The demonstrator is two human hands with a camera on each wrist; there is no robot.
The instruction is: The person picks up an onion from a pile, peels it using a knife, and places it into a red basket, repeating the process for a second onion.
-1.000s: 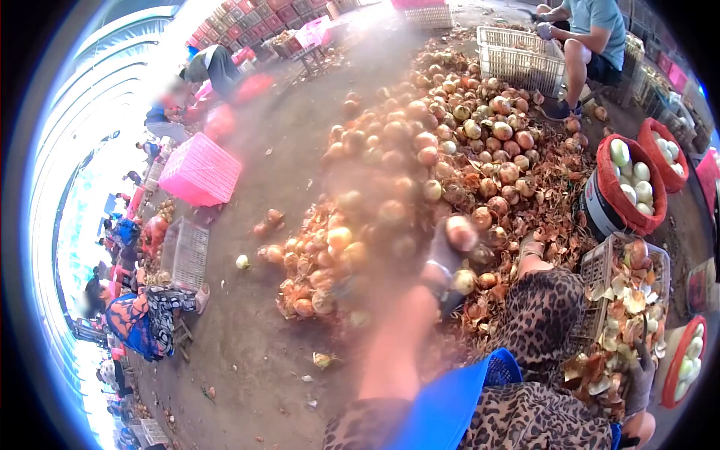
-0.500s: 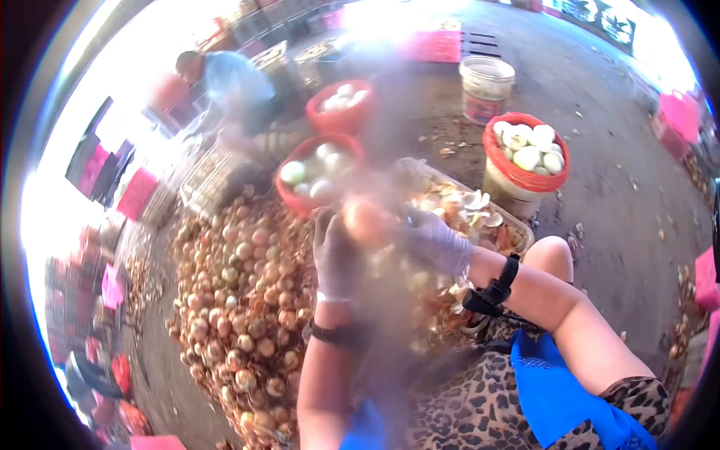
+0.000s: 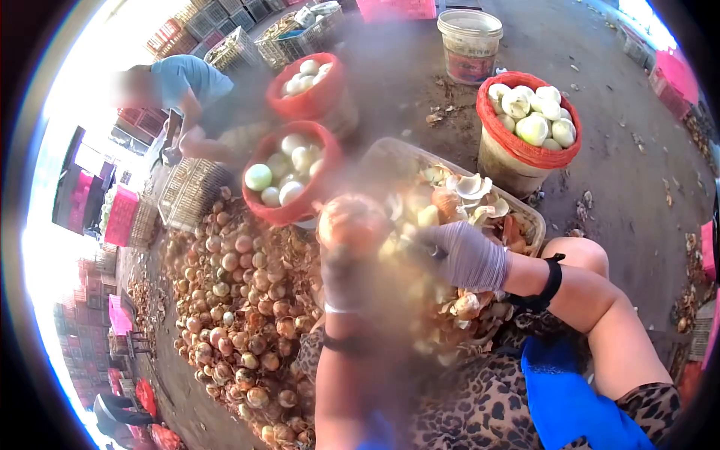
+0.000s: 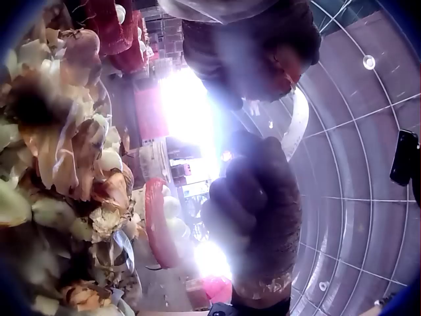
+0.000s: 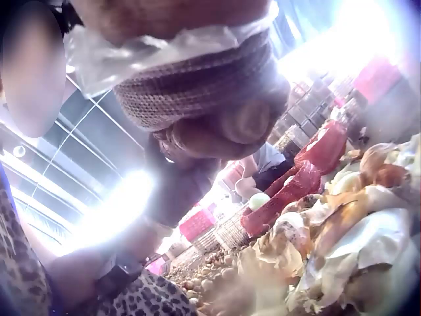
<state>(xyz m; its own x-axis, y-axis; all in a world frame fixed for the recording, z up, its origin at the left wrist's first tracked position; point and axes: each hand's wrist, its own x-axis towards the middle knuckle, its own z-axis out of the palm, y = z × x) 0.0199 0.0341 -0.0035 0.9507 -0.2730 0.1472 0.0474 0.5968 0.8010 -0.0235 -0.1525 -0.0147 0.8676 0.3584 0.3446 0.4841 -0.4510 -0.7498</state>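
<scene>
My gloved left hand [image 3: 341, 281] holds up a brown-skinned onion [image 3: 352, 221]; a blurred haze covers part of both in the head view. Just right of it, my gloved right hand [image 3: 469, 255] has its fingers curled over a crate [image 3: 538, 225] of onion skins [image 3: 472, 187]. In the left wrist view a thin, pale, curved knife blade [image 4: 297, 125] rises from the right fist toward the left hand, and the fist hides its handle. Beyond the left hand stands a red-netted bucket [image 3: 270, 214] of peeled onions [image 3: 291, 193].
A heap of unpeeled onions [image 3: 232, 277] covers the floor at left. Another red-lined bucket [image 3: 506, 172] with peeled onions stands behind the crate, near a pale bucket [image 3: 469, 49]. Farther back, a person in a blue shirt [image 3: 191, 79] bends by a slatted crate [image 3: 187, 195].
The head view has swung right. My left hand has brought the onion from the heap toward the skin crate and my right hand; now the hands are slightly farther apart than half a second ago.
</scene>
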